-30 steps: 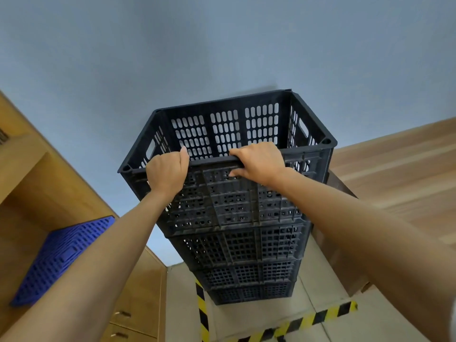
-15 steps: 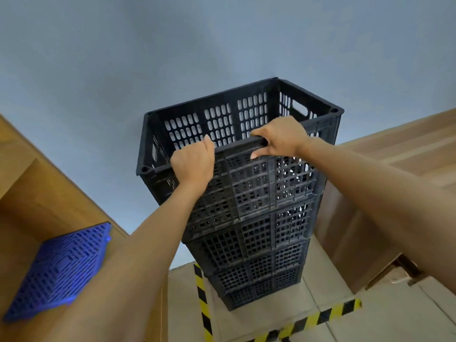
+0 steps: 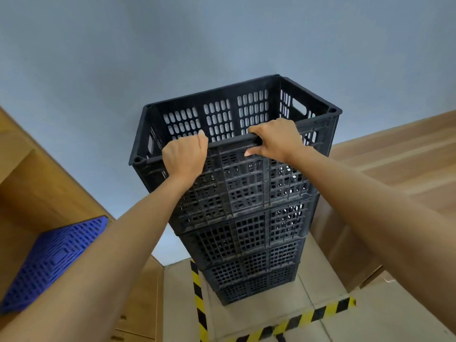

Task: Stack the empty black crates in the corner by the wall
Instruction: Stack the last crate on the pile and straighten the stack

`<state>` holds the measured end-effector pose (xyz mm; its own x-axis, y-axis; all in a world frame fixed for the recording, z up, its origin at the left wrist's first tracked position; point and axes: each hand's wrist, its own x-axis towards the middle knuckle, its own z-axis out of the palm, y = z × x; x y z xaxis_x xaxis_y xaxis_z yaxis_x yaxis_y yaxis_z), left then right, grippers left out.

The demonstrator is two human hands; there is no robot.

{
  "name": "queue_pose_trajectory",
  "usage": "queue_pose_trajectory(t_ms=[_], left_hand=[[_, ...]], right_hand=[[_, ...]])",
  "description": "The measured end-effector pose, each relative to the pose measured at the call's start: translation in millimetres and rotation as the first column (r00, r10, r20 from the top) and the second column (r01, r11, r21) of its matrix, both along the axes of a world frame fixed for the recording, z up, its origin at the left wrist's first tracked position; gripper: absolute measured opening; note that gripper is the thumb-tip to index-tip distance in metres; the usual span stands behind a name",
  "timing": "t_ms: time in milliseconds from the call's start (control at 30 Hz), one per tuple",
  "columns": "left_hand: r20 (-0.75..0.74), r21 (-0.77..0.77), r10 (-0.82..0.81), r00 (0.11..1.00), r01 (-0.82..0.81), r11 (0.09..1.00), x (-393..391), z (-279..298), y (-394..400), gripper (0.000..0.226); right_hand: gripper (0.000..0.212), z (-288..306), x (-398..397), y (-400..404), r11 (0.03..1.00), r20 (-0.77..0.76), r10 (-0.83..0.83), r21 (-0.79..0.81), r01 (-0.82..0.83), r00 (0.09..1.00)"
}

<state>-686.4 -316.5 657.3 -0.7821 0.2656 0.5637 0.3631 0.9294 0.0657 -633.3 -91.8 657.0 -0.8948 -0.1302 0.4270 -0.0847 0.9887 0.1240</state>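
Observation:
A tall stack of black perforated crates (image 3: 256,265) stands on the floor against the blue-grey wall. The top black crate (image 3: 249,186) sits on the stack, empty inside as far as I can see. My left hand (image 3: 183,156) grips its near rim left of centre. My right hand (image 3: 276,140) grips the same rim right of centre, fingers hooked over the edge and thumb below.
A blue perforated panel (image 3: 51,262) leans inside the wooden cabinet (image 3: 37,183) on the left. Large cardboard boxes (image 3: 385,191) stand to the right of the stack. Yellow-black hazard tape (image 3: 197,299) marks the floor around the stack's base.
The view has shifted, so the stack now sits nearer the centre and looks more upright. Both hands keep their grip on the top crate's near rim.

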Motion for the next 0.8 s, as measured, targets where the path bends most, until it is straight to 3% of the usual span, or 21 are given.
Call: queue_pose_trajectory(t_ms=[200, 367, 467, 600, 800], left_hand=[[0.025, 0.016, 0.03, 0.999, -0.03, 0.999, 15, -9, -4, 0.066], [0.104, -0.023, 0.02, 0.994, -0.018, 1.0, 20, -1, -6, 0.064], [0.171, -0.044, 0.005, 0.985, 0.003, 0.999, 19, 4, -5, 0.053], [0.243, 0.019, 0.0, 0.97, -0.005, 1.0, 33, 13, -1, 0.042], [0.293, -0.048, -0.021, 0.956, 0.037, 0.998, 75, 17, 3, 0.041]], right_hand=[[0.043, -6, 13, 0, 0.996, -0.029, 0.084, -0.006, -0.084, 0.996], [0.057, -3, 13, -6, 1.0, 0.062, 0.01, -0.017, -0.009, 0.998], [0.062, -3, 18, -9, 0.996, 0.097, -0.034, -0.077, 0.042, 0.995], [0.059, -16, 41, -8, 0.999, 0.056, 0.032, -0.043, -0.029, 0.998], [0.07, 6, 61, -3, 0.995, 0.255, 0.096, -0.059, -0.084, 0.962]])
